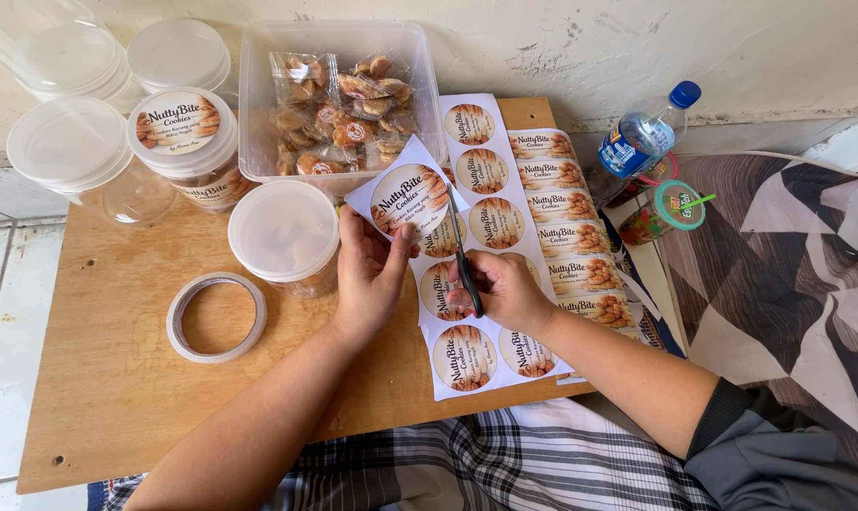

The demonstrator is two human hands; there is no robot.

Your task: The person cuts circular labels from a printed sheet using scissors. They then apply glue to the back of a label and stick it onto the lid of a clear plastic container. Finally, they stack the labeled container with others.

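Two hands at work on a round printed paper sticker (409, 200)!
Left hand (370, 270) pinches it just above the white sticker sheet (490, 274); right hand (505, 289) grips dark-handled scissors (461, 257), blades at its edge.

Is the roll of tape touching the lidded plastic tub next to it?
Apart. The head view shows the roll of tape lying flat on the wooden table, with a strip of bare wood between its rim and the lidded plastic tub.

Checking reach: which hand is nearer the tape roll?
Left. The left hand holds a cut label just right of the tape roll; the right hand, with scissors, is farther right.
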